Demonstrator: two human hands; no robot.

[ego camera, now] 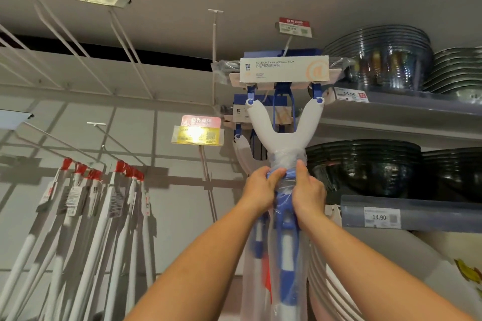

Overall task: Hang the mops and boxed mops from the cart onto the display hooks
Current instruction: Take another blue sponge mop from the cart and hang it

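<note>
A blue and white sponge mop (284,125) in a clear plastic sleeve stands upright in the middle, its head with a white label card raised near a display hook (288,43) that carries a price tag. My left hand (260,187) and my right hand (307,190) both grip the mop's neck just below the white Y-shaped yoke, one on each side. Behind it a second sponge mop (241,122) of the same kind hangs lower. Several white-handled mops (109,203) with red caps hang at lower left.
Long bare display hooks (125,41) stick out at upper left. Right of the mop, shelves hold stacks of dark glass bowls (378,60), with price strips reading 14.90 (378,216). White plates (339,289) lean at lower right. A yellow price tag (197,134) hangs beside the mop.
</note>
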